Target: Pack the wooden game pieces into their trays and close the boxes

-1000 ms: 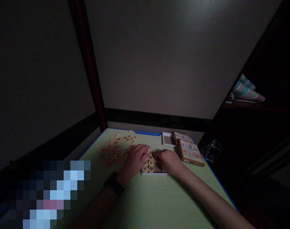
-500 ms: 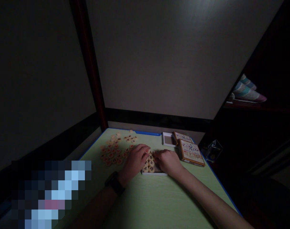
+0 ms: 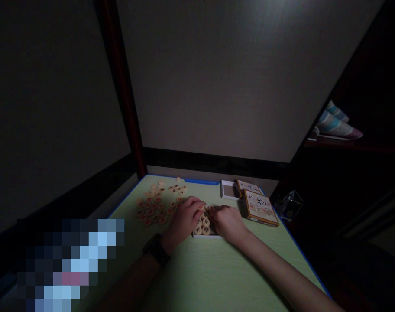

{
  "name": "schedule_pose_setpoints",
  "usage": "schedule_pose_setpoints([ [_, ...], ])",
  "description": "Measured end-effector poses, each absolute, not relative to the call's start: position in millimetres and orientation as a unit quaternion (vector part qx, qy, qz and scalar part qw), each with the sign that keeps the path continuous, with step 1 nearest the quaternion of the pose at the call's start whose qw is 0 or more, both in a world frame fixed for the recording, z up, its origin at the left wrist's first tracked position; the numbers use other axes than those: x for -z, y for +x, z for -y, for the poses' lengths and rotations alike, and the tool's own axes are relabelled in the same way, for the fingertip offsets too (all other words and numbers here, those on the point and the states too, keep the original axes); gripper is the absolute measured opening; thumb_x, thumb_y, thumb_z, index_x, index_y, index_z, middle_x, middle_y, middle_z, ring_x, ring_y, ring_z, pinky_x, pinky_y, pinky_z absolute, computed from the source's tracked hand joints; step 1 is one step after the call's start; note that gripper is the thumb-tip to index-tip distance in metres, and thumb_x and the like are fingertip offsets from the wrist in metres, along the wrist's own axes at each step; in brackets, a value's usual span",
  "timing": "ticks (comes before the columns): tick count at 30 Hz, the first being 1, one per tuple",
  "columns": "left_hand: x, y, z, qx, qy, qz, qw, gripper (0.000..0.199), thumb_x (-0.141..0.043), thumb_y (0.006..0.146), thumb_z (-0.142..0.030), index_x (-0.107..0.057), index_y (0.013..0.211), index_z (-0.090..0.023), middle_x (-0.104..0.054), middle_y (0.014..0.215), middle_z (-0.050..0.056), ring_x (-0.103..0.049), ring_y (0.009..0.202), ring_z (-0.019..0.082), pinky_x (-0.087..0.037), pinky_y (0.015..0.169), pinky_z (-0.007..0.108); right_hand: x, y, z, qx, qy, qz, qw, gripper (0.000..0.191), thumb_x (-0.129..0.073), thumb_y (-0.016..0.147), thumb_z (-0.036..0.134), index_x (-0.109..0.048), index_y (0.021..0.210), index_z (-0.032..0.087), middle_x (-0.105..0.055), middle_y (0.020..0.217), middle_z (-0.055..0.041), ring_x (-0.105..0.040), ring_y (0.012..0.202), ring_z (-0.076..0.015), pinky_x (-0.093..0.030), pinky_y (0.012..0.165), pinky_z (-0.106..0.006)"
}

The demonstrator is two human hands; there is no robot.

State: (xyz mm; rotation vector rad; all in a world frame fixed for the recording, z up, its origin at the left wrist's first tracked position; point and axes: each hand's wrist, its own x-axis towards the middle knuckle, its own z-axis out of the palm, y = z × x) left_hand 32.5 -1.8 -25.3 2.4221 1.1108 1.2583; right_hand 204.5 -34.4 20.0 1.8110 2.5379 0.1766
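A shallow open box (image 3: 205, 236) with a white rim lies between my hands on the table. Round wooden Chinese chess pieces (image 3: 206, 231) with black characters stand in rows along its left part. My left hand (image 3: 186, 218), a dark watch on its wrist, reaches over the box's left side and pinches a red-marked chess piece (image 3: 201, 208) between thumb and fingers. Over the right part of the box, my right hand (image 3: 229, 222) is curled with its fingertips down by the back pieces. Whatever its fingers hold is hidden from view.
Loose chess pieces (image 3: 158, 207) are scattered over the left of the green table (image 3: 191, 273). At the back right lie an open white tray (image 3: 230, 191) and two printed boxes (image 3: 261, 207), overlapping. A wall panel (image 3: 210, 86) rises behind the table.
My right hand has shifted slightly left over the box, covering more of its inside. The left hand stays almost in place with its piece.
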Motion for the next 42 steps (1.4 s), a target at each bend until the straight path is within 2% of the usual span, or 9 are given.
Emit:
schedule_pose_setpoints([
  [5, 28.1, 33.7, 0.9, -0.428, 0.811, -0.391, 0.081, 0.026, -0.057, 0.087, -0.008, -0.068, 0.107, -0.02, -0.068, 0.105, 0.006, -0.065, 0.098, 0.018, -0.054, 0.09, 0.031, -20.3, 204.9, 33.3, -0.052, 0.592, -0.804, 0.011, 0.025, -0.049, 0.092, 0.025, -0.071, 0.102, 0.02, -0.076, 0.097, -0.0144, -0.072, 0.088, -0.027, -0.049, 0.072, -0.031],
  [17, 22.5, 34.6, 3.2, -0.421, 0.813, -0.393, 0.08, 0.019, -0.055, 0.09, -0.01, -0.068, 0.101, -0.019, -0.07, 0.101, 0.006, -0.066, 0.094, 0.018, -0.054, 0.085, 0.03, -21.2, 207.2, 33.3, -0.042, 0.615, -0.788, 0.004, 0.027, -0.048, 0.092, 0.025, -0.072, 0.103, 0.026, -0.077, 0.094, -0.0111, -0.073, 0.089, -0.0266, -0.048, 0.072, -0.031],
  [26, 21.3, 35.3, 2.8, -0.417, 0.82, -0.384, 0.083, 0.019, -0.055, 0.09, -0.011, -0.069, 0.097, -0.02, -0.07, 0.098, 0.005, -0.066, 0.091, 0.017, -0.055, 0.084, 0.03, -18.7, 206.3, 32.5, -0.037, 0.616, -0.786, 0.019, 0.03, -0.045, 0.095, 0.026, -0.071, 0.11, 0.024, -0.077, 0.098, -0.0135, -0.073, 0.09, -0.0266, -0.049, 0.075, -0.032],
  [32, 24.0, 35.9, 3.0, -0.419, 0.806, -0.409, 0.09, 0.025, -0.061, 0.086, -0.01, -0.069, 0.107, -0.021, -0.072, 0.102, 0.005, -0.068, 0.095, 0.019, -0.056, 0.088, 0.032, -26.0, 210.9, 31.7, -0.036, 0.62, -0.784, 0.002, 0.025, -0.05, 0.092, 0.026, -0.073, 0.102, 0.026, -0.077, 0.094, -0.01, -0.072, 0.089, -0.0255, -0.047, 0.072, -0.03],
  [35, 24.9, 40.3, 3.1, -0.424, 0.78, -0.431, 0.162, 0.025, -0.065, 0.082, -0.01, -0.069, 0.104, -0.021, -0.073, 0.097, 0.004, -0.069, 0.085, 0.017, -0.058, 0.081, 0.03, -33.3, 215.7, 31.0, -0.029, 0.6, -0.798, -0.043, 0.027, -0.055, 0.09, 0.026, -0.071, 0.111, 0.027, -0.076, 0.099, -0.0082, -0.07, 0.091, -0.0238, -0.045, 0.072, -0.028],
  [38, 27.3, 45.2, 0.1, -0.457, 0.721, -0.426, 0.301, 0.03, -0.067, 0.078, -0.01, -0.066, 0.107, -0.021, -0.074, 0.088, 0.002, -0.069, 0.074, 0.014, -0.06, 0.07, 0.026, -35.0, 219.5, 29.8, -0.004, 0.527, -0.845, -0.094, 0.038, -0.057, 0.091, 0.023, -0.063, 0.128, 0.028, -0.074, 0.108, -0.0064, -0.067, 0.099, -0.0205, -0.045, 0.077, -0.026],
  [42, 31.3, 45.1, -7.0, -0.46, 0.66, -0.384, 0.454, 0.041, -0.075, 0.07, -0.009, -0.063, 0.109, -0.017, -0.076, 0.087, 0.004, -0.073, 0.08, 0.017, -0.061, 0.075, 0.03, -27.7, 222.3, 27.3, -0.018, 0.443, -0.889, -0.112, 0.033, -0.052, 0.097, 0.025, -0.066, 0.128, 0.023, -0.074, 0.103, -0.0088, -0.065, 0.096, -0.0197, -0.044, 0.079, -0.027],
])
